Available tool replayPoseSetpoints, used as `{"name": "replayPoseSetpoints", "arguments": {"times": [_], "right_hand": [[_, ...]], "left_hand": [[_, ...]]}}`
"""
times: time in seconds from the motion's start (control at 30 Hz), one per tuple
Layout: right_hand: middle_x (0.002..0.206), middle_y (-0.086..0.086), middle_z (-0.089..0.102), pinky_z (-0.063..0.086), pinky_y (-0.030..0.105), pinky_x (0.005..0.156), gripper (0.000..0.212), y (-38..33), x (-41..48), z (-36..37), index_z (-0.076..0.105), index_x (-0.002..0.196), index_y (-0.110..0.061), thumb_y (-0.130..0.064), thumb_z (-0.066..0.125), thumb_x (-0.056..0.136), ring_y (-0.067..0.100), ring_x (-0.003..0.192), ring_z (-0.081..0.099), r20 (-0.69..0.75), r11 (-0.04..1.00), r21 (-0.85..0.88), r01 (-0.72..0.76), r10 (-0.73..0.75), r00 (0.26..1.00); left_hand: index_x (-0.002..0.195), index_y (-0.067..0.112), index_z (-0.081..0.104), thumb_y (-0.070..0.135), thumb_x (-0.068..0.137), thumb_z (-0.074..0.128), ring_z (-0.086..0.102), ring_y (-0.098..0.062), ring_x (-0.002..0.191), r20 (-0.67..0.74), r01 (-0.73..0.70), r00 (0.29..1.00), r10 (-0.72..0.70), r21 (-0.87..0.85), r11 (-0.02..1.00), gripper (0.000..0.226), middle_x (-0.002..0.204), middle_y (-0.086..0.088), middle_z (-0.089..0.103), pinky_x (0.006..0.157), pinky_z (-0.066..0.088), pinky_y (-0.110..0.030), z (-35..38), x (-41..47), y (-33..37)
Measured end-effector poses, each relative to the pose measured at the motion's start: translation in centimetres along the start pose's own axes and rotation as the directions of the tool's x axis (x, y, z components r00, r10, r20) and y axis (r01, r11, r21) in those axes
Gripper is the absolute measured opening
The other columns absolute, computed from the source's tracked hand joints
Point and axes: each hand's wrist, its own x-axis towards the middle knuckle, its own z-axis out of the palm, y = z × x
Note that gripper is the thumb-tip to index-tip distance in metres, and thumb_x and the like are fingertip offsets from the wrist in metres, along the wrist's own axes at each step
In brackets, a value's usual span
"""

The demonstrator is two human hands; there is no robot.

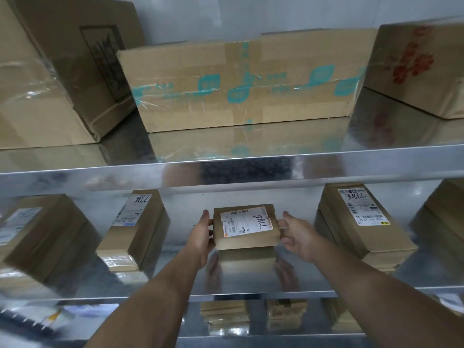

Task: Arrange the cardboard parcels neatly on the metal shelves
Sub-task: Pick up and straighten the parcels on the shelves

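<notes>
A small cardboard parcel (247, 227) with a white shipping label lies flat on the middle metal shelf (251, 280), near its back. My left hand (200, 234) grips the parcel's left side and my right hand (296, 234) grips its right side, fingers curled round the edges. To its left stands a labelled parcel (135, 229), and further left a bigger one (42, 234). A stack of flat labelled parcels (364, 222) sits to the right, with another parcel (447, 212) at the far right edge.
The upper shelf (226, 167) carries three big boxes: a taped one at left (60, 71), a long one with teal tape (241, 81) and one with red print (421, 69). Several small parcels (226, 315) lie on the lower shelf.
</notes>
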Motion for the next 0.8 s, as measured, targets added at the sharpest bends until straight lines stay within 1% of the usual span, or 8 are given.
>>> {"name": "replayPoseSetpoints", "arguments": {"times": [0.13,0.23,0.37,0.47,0.57,0.63,0.7,0.8], "right_hand": [[0.098,0.011,0.072,0.046,0.035,0.091,0.049,0.0,-0.4,-0.4,0.069,0.093,-0.009,-0.046,0.041,0.109,0.021,0.080,0.061,0.009,0.999,-0.038,0.011,-0.010,1.000],[0.101,0.013,0.073,0.050,0.036,0.088,0.048,-0.1,-0.6,-0.2,0.068,0.099,-0.006,-0.046,0.042,0.108,0.023,0.088,0.065,0.034,1.000,-0.011,0.020,-0.019,0.999],[0.101,0.015,0.071,0.046,0.044,0.109,0.044,-0.2,-0.8,0.0,0.060,0.122,-0.015,-0.051,0.041,0.107,0.027,0.094,0.066,0.051,1.000,0.009,0.021,-0.021,0.998],[0.103,0.016,0.071,0.045,0.045,0.111,0.044,-0.4,-1.2,0.4,0.058,0.126,-0.021,-0.056,0.043,0.105,0.029,0.100,0.068,0.068,0.999,0.015,0.030,-0.030,0.997],[0.110,0.020,0.072,0.046,0.047,0.111,0.048,-0.5,-1.5,0.7,0.061,0.124,-0.018,-0.058,0.044,0.104,0.033,0.107,0.068,0.084,0.999,-0.002,0.049,-0.048,0.995],[0.110,0.022,0.071,0.050,0.047,0.106,0.048,-0.6,-1.9,0.9,0.061,0.122,-0.015,-0.056,0.043,0.105,0.034,0.105,0.069,0.089,0.998,0.000,0.057,-0.056,0.994],[0.104,0.022,0.072,0.056,0.043,0.091,0.045,-0.8,-2.3,1.2,0.059,0.115,-0.012,-0.053,0.042,0.106,0.033,0.095,0.071,0.089,0.997,0.039,0.067,-0.070,0.994],[0.092,0.020,0.072,0.056,0.039,0.073,0.043,-0.9,-2.7,1.3,0.055,0.102,-0.011,-0.050,0.040,0.108,0.032,0.083,0.070,0.084,0.994,0.085,0.069,-0.076,0.994]], "left_hand": [[0.101,0.010,0.061,0.050,0.108,0.035,0.064,-0.025,0.086,-0.013,-0.002,1.000,0.002,0.005,1.000,0.049,0.096,-0.011,0.070,0.082,0.052,-0.037,-0.4,-0.1,-0.4],[0.100,0.012,0.061,0.050,0.108,0.034,0.061,-0.021,0.088,-0.014,0.003,1.000,-0.003,0.016,1.000,0.047,0.098,-0.007,0.068,0.082,0.047,-0.035,-0.7,-0.2,-0.7],[0.111,0.014,0.060,0.051,0.108,0.034,0.062,-0.020,0.093,-0.014,-0.019,1.000,0.019,0.021,1.000,0.046,0.103,-0.007,0.069,0.093,0.040,-0.037,-1.2,-0.1,-0.7],[0.106,0.019,0.061,0.050,0.108,0.034,0.065,-0.020,0.091,-0.016,-0.058,0.998,0.058,0.034,0.998,0.041,0.097,-0.005,0.070,0.091,0.044,-0.037,-1.3,-0.2,-0.4],[0.108,0.014,0.067,0.052,0.108,0.032,0.068,-0.023,0.091,0.001,-0.096,0.995,0.097,0.073,0.993,0.051,0.097,-0.007,0.074,0.084,0.052,-0.036,-1.7,-0.1,-0.4],[0.104,0.012,0.068,0.051,0.108,0.031,0.067,-0.024,0.090,-0.002,-0.108,0.994,0.109,0.060,0.992,0.054,0.096,-0.008,0.073,0.078,0.052,-0.034,-2.0,-0.3,-0.4],[0.102,0.012,0.067,0.048,0.109,0.030,0.066,-0.024,0.090,-0.006,-0.120,0.993,0.120,0.022,0.993,0.052,0.096,-0.009,0.071,0.076,0.052,-0.034,-2.2,-0.6,-0.4],[0.099,0.012,0.067,0.047,0.109,0.031,0.065,-0.022,0.094,0.010,-0.132,0.991,0.132,-0.023,0.991,0.052,0.099,-0.006,0.071,0.088,0.049,-0.038,-2.2,-0.7,-0.3]]}}
